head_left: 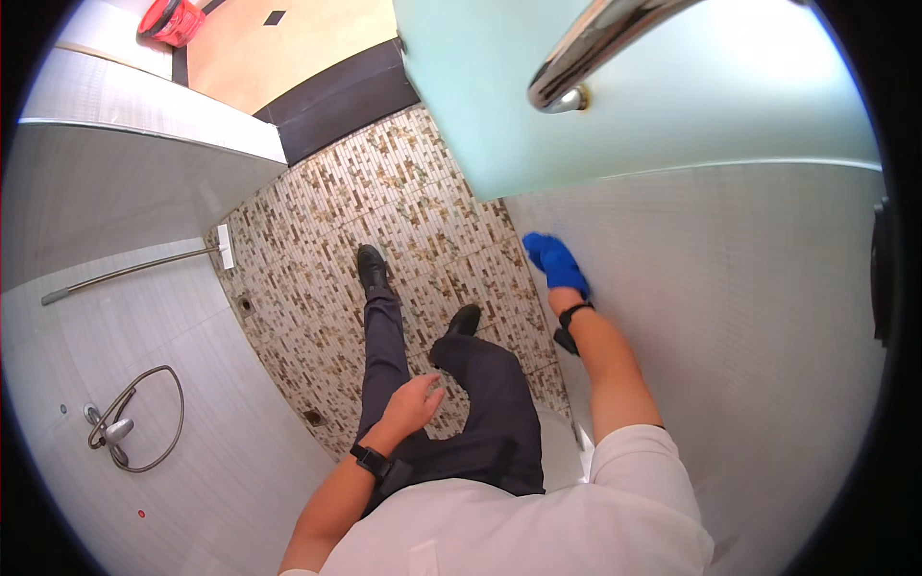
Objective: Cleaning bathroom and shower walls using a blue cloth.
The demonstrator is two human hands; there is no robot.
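Observation:
My right hand (565, 300) is stretched out to the right, at the grey wall (691, 288). A bright blue cloth (557, 261) covers its fingers and lies against or very near the wall's lower part. How the fingers grip beneath the cloth is hidden. My left hand (415, 403) hangs loosely in front of my left thigh, fingers partly spread and slightly bent, with nothing in it. A black band sits on each wrist.
A squeegee (144, 271) leans at the left wall, near a shower hose (180, 413). Ahead are a dark raised sill (336, 96), a frosted glass panel (480, 106) with a metal handle (595, 48), and a red bucket (173, 21). Mosaic tiles (307, 221) cover the floor.

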